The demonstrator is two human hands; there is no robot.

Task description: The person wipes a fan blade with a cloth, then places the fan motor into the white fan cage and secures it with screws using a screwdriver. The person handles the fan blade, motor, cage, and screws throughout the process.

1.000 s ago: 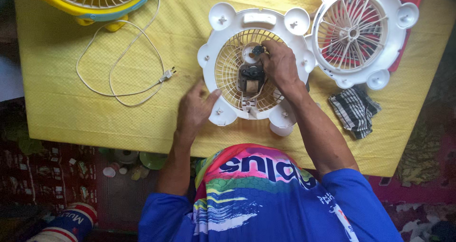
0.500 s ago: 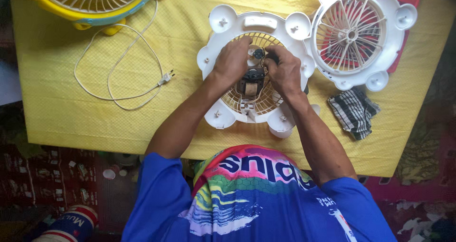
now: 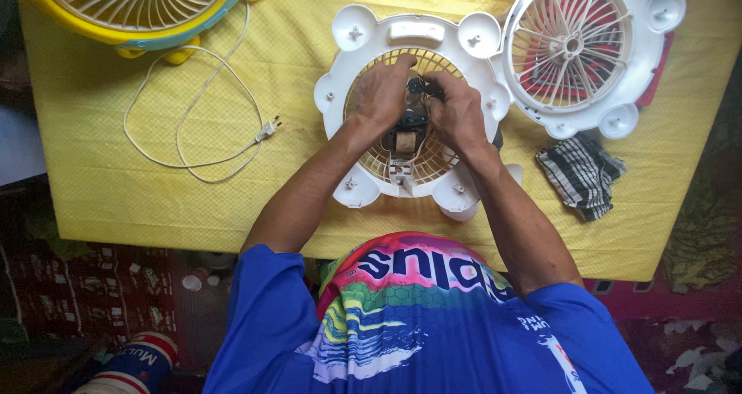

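Both your left hand (image 3: pixel 382 93) and right hand (image 3: pixel 457 114) pinch the small motor (image 3: pixel 410 127) in the white fan housing (image 3: pixel 340 100); steady it, then work the fastening loose.

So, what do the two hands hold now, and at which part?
Both the left hand and the right hand grip the small dark motor at the centre of the white fan housing, one on each side of it.

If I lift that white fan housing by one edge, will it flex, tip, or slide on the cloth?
The housing looks like thin moulded plastic with a slotted grille, so it probably flexes a little. The motor at its centre likely makes it middle-heavy, so it may sag. The yellow cloth looks textured, so sliding seems unlikely.
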